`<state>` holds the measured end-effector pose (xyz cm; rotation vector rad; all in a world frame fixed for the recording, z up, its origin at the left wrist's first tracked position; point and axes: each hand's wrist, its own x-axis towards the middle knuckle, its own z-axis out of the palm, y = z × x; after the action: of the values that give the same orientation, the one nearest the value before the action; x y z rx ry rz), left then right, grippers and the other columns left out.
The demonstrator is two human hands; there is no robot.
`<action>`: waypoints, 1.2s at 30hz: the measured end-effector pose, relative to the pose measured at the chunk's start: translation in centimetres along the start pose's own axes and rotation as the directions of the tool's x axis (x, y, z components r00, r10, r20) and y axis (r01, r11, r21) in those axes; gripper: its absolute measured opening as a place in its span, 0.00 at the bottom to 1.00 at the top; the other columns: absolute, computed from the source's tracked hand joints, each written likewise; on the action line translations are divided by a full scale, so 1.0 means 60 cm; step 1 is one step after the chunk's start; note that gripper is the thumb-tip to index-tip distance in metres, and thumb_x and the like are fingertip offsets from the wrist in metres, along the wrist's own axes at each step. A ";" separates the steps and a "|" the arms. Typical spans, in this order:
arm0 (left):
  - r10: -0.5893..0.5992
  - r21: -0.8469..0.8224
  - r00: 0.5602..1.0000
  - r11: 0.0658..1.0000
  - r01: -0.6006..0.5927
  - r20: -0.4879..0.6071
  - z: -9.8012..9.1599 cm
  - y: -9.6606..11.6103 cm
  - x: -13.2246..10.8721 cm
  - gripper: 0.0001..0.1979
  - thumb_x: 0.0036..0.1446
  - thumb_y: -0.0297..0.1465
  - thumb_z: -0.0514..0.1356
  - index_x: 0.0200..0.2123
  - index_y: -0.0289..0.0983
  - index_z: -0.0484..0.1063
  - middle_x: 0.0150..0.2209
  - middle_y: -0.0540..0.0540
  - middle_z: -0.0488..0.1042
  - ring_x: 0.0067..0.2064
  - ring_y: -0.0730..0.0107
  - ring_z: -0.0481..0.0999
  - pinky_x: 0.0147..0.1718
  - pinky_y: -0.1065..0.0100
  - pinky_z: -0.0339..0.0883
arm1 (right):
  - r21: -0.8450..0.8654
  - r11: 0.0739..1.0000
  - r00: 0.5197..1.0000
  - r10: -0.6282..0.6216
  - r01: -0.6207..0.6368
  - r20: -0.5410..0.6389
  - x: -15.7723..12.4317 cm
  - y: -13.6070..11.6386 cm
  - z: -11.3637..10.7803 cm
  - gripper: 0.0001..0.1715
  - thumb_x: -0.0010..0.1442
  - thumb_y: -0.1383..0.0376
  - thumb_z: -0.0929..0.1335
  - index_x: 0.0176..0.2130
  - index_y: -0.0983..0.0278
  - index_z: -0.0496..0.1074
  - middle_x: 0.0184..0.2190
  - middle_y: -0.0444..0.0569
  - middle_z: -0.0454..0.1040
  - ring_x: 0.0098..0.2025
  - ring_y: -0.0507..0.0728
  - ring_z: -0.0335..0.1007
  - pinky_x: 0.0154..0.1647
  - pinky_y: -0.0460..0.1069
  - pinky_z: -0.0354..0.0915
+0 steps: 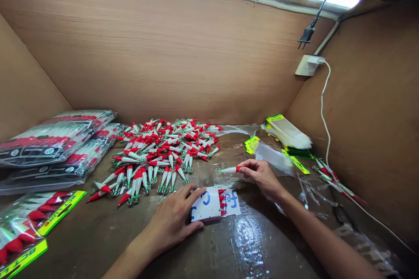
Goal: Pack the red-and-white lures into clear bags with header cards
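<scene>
Gripping a small white card holder (206, 205) marked with blue handwritten letters, the left hand (176, 218) rests on the brown, glossy worktable (255, 244) near its front edge. The fingers lie over the top of the holder and the thumb presses against its near side. Red lure tips (222, 202) project from the holder's right-hand end, stacked one above another. How many lures sit inside cannot be told.

The right hand (262, 176) is apart from the left, just behind and to the right of the holder. Its thumb and forefinger are pinched on one slim red-and-white lure (227, 169). This lure lies roughly level, with its red end at the fingertips and its white body and greenish tip pointing left.

Containers:
- Left side: stacked clear plastic bags with black labels (49, 144), filled with red-and-white lures.
- Front left corner: clear bags with yellow-green header cards (29, 222), holding lures with red heads.
- Right rear: a stack of flat empty bags with yellow-green headers (288, 133). A single clear bag (273, 157) lies just beyond the right hand.

A loose pile of red-and-white lures (160, 152) covers the table centre, behind the holder. The nearest ones lie side by side with their greenish hook ends toward the person. A few stray lures (337, 185) lie at the right, beside a white cable (324, 109) running down from a wall socket (307, 65).
</scene>
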<state>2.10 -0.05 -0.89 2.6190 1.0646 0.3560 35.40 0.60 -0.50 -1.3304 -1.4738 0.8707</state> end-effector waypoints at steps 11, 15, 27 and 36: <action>0.001 -0.002 1.000 1.000 -0.001 -0.028 0.004 0.001 -0.002 0.40 0.54 0.39 0.69 0.67 0.51 0.56 0.64 0.41 0.63 0.58 0.47 0.70 0.55 0.48 0.69 | 0.010 0.987 0.953 0.151 -0.159 0.264 0.006 0.026 -0.016 0.16 0.55 0.55 0.75 0.34 0.66 0.79 0.28 0.48 0.80 0.29 0.54 0.73 0.31 0.46 0.65; 0.023 -0.058 0.998 0.998 -0.026 -0.052 0.007 -0.002 -0.001 0.42 0.53 0.36 0.70 0.68 0.51 0.55 0.64 0.42 0.64 0.60 0.48 0.69 0.57 0.47 0.67 | 0.018 0.988 0.945 0.143 -0.154 0.294 0.004 0.024 -0.014 0.15 0.55 0.56 0.75 0.34 0.66 0.79 0.30 0.48 0.81 0.32 0.55 0.75 0.33 0.47 0.67; -0.069 -0.207 0.921 0.978 -0.014 -0.384 0.014 -0.010 0.016 0.43 0.52 0.24 0.68 0.68 0.49 0.54 0.63 0.44 0.64 0.63 0.53 0.66 0.62 0.52 0.63 | 0.156 0.981 0.971 -0.075 0.112 -0.225 -0.001 -0.018 -0.034 0.15 0.57 0.55 0.75 0.38 0.64 0.79 0.30 0.48 0.79 0.31 0.55 0.72 0.34 0.48 0.67; -0.101 -0.208 0.932 0.978 0.029 -0.347 0.007 -0.014 0.015 0.44 0.53 0.27 0.68 0.69 0.50 0.53 0.63 0.44 0.62 0.63 0.53 0.66 0.62 0.54 0.63 | -0.437 0.899 0.999 0.028 -0.005 0.046 0.010 0.023 -0.037 0.09 0.58 0.61 0.73 0.38 0.63 0.80 0.36 0.50 0.81 0.37 0.60 0.76 0.38 0.52 0.67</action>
<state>2.34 1.08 -1.49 2.3854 1.1519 0.9020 37.96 1.23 -0.99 -1.6575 -1.7702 0.6029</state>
